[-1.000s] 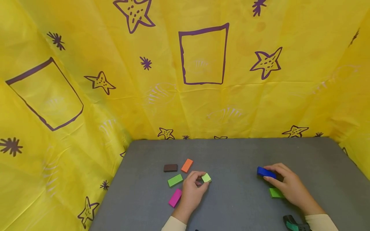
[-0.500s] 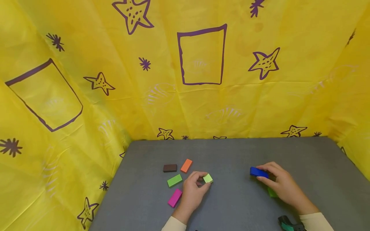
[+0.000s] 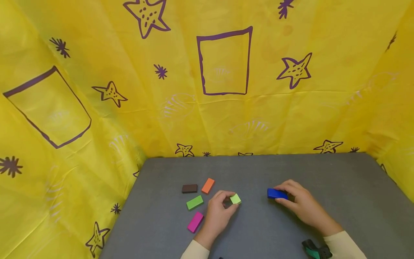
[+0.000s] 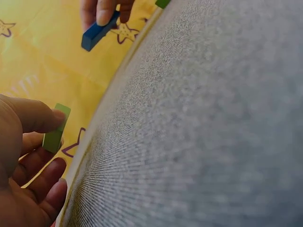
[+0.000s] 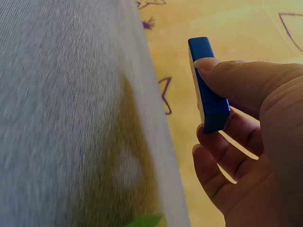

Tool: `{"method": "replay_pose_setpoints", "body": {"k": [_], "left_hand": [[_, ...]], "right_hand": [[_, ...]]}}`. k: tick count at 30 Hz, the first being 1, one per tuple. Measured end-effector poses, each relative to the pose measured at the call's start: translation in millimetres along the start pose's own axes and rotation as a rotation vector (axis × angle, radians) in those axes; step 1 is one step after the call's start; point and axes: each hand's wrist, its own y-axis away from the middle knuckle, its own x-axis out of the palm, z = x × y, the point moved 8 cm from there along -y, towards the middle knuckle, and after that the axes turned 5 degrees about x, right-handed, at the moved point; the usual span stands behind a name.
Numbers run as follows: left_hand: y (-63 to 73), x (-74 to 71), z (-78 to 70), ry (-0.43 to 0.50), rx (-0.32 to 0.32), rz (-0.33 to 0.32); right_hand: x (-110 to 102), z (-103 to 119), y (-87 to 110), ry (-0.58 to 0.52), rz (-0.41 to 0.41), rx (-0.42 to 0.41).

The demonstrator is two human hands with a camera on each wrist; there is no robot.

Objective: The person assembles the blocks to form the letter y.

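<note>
In the head view my left hand (image 3: 217, 213) pinches a light green block (image 3: 235, 199) between thumb and fingers, near the middle of the table. The left wrist view shows this green block (image 4: 56, 128) from the side, the thumb pressed on its face. My right hand (image 3: 302, 204) holds a blue block (image 3: 276, 194) by one end, its other end pointing left toward the left hand. Seen from the right wrist, the thumb lies across the blue block (image 5: 208, 90) with fingers behind it. A gap separates the two held blocks.
Left of my left hand lie a brown block (image 3: 189, 188), an orange block (image 3: 208, 186), a green block (image 3: 194, 203) and a magenta block (image 3: 195, 222) on the grey table (image 3: 252, 237). A yellow patterned cloth (image 3: 223, 118) rises behind. Another green piece (image 5: 147, 221) shows at the right wrist view's bottom edge.
My right hand has moved left with the blue block, toward the left hand. The green block beneath it has become hidden in the head view. My left hand has shifted slightly right.
</note>
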Motion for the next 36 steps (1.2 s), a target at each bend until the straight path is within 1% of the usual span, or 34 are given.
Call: {"method": "replay_pose_setpoints", "body": {"k": [5,9,14,18,22,25,31,36], "left_hand": [[-6.0,2.3,0.3,-0.028,-0.006,0.009],[-10.5,4.8,1.1,-0.052,-0.003,0.009],[-14.3,8.0,2.0,-0.093,0.017,0.005],[-15.4,9.6,3.9,-0.126,0.036,-0.004],[-15.3,10.3,4.8,-0.165,0.077,-0.013],[-14.7,12.0,6.6,-0.199,0.089,-0.002],[-14.4,16.1,11.1,-0.249,0.076,0.040],[-13.9,16.0,15.6,-0.241,0.022,0.055]], "right_hand": [[13.8,6.5,-9.4,-0.009,0.034,-0.035],[25.5,9.7,-16.9,-0.009,0.060,-0.039],[42.2,9.9,-24.2,-0.020,0.127,0.021],[54.9,8.4,-28.9,-0.004,0.183,0.066],[66.2,5.7,-33.8,0.012,0.228,0.090],[74.5,3.5,-37.7,0.029,0.253,0.093],[88.1,3.8,-43.6,0.057,0.278,0.068],[92.0,5.0,-42.3,0.052,0.259,0.065]]}}
